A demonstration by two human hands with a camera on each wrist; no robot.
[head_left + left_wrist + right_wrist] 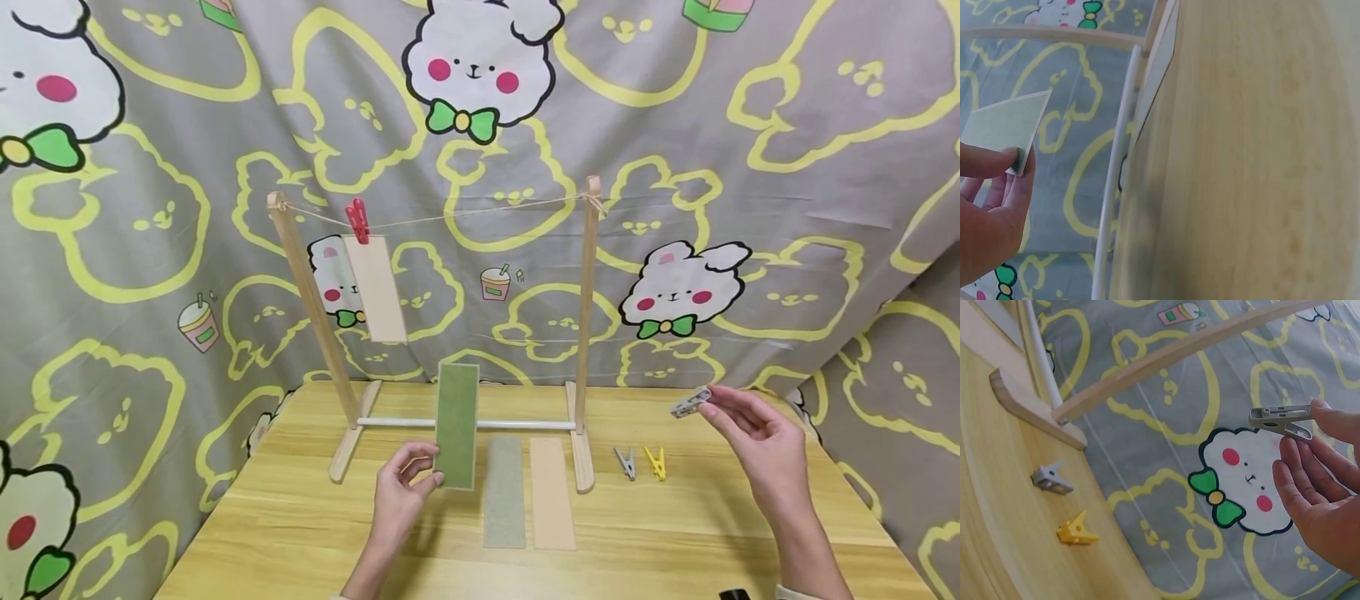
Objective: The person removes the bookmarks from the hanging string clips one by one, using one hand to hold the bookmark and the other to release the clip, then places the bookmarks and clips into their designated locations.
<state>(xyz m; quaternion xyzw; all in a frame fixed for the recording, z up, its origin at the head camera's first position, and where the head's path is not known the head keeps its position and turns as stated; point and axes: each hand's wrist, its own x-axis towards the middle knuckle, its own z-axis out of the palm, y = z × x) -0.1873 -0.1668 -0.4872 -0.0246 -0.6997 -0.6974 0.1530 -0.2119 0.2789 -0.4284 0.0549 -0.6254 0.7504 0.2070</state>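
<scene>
My left hand (405, 492) pinches a green rectangular card (456, 427) with a pale border by its lower left edge, upright in front of the rack. Between the thumb and fingers of my right hand (765, 446) is a grey clothespin (1282, 419), raised over the table's right side. On the rack's string (480, 212), a red clothespin (357, 221) holds a cream card (377, 287) near the left post. A grey-green card (505, 493) and a peach card (552, 493) lie side by side on the table, right of the green one.
A second grey clothespin (625, 463) and a yellow clothespin (656, 463) lie right of the rack. Its wooden posts (587, 317) stand on feet joined by a white bar (525, 424). Behind the wooden table (262, 533) hangs a patterned curtain (675, 192). A black object (733, 594) shows at the bottom edge.
</scene>
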